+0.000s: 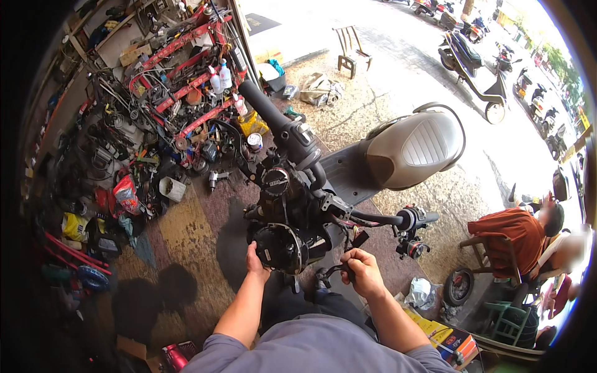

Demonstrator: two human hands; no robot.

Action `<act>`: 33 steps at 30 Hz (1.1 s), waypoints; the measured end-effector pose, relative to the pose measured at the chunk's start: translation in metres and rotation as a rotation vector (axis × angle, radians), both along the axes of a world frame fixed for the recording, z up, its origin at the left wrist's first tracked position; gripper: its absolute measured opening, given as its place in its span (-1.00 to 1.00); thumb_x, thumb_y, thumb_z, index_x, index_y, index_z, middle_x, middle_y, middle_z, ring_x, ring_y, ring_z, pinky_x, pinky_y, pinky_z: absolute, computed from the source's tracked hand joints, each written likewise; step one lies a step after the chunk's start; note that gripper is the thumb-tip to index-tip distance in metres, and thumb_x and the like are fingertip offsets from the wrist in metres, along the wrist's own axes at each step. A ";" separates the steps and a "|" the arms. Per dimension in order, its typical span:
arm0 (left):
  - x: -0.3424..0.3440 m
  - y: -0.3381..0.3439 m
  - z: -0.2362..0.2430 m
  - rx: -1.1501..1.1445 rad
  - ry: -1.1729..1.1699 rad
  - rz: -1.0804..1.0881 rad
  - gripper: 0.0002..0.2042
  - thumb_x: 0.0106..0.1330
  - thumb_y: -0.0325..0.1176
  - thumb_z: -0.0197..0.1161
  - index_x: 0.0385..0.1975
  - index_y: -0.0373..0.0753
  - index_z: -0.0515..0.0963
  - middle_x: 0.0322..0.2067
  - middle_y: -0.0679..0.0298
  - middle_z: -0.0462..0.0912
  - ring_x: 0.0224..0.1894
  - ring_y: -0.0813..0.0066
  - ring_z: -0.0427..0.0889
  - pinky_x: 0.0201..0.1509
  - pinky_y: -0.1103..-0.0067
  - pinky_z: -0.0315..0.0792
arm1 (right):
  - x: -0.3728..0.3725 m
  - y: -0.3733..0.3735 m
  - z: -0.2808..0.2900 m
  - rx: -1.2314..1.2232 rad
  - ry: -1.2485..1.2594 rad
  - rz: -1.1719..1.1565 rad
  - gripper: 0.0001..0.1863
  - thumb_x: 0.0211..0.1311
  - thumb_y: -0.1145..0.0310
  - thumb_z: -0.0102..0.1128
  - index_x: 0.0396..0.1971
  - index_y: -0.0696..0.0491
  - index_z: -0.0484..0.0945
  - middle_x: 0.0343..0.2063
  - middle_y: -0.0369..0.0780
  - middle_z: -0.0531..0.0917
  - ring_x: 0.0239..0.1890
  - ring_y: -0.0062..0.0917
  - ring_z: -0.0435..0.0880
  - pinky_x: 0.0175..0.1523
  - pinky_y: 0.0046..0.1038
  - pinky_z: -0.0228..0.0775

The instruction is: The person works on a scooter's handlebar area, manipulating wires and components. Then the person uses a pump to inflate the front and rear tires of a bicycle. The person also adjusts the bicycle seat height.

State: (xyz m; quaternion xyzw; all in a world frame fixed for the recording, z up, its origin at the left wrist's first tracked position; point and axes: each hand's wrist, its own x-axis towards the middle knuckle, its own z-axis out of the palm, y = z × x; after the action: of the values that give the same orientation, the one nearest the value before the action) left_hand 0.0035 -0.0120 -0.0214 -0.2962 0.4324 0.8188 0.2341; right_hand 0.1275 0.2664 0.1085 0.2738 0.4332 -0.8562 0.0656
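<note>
In front of me stands a scooter with its handlebar (378, 219) stripped open and wires showing. My left hand (256, 264) is closed on the left rim of the round black headlight housing (278, 247), whose open back faces up toward me. Just right of the housing, my right hand (365, 273) is closed round a black cable (334, 271) that curves out to the left of the fist. Above that fist a dark connector (360, 239) hangs from thin coloured wires. The grey-brown seat (418, 149) lies on the scooter's far side.
Red metal shelving (186, 93) crammed with tools and parts fills the left. A power tool (217, 178) and a pale container (172, 189) lie on the floor. At right are a loose wheel (459, 286) and a seated person (513, 239). A wooden chair (353, 53) stands farther off.
</note>
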 end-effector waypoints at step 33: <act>0.026 -0.016 0.051 -0.556 0.437 0.035 -0.56 0.15 -0.41 0.48 -0.07 -0.34 0.38 -0.23 0.27 0.58 -0.25 0.52 0.55 -0.08 0.55 0.47 | -0.038 -0.042 -0.019 0.873 -0.052 0.545 0.14 -0.10 -0.16 0.52 0.28 0.34 0.16 -0.43 -0.03 0.69 -0.28 -0.19 0.71 -0.10 -0.27 0.54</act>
State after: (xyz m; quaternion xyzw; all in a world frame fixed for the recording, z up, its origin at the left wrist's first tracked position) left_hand 0.0291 -0.0276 0.0300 -0.1738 0.6734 0.7178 0.0324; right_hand 0.0892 0.2248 0.0893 0.1741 0.8041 -0.5402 0.1768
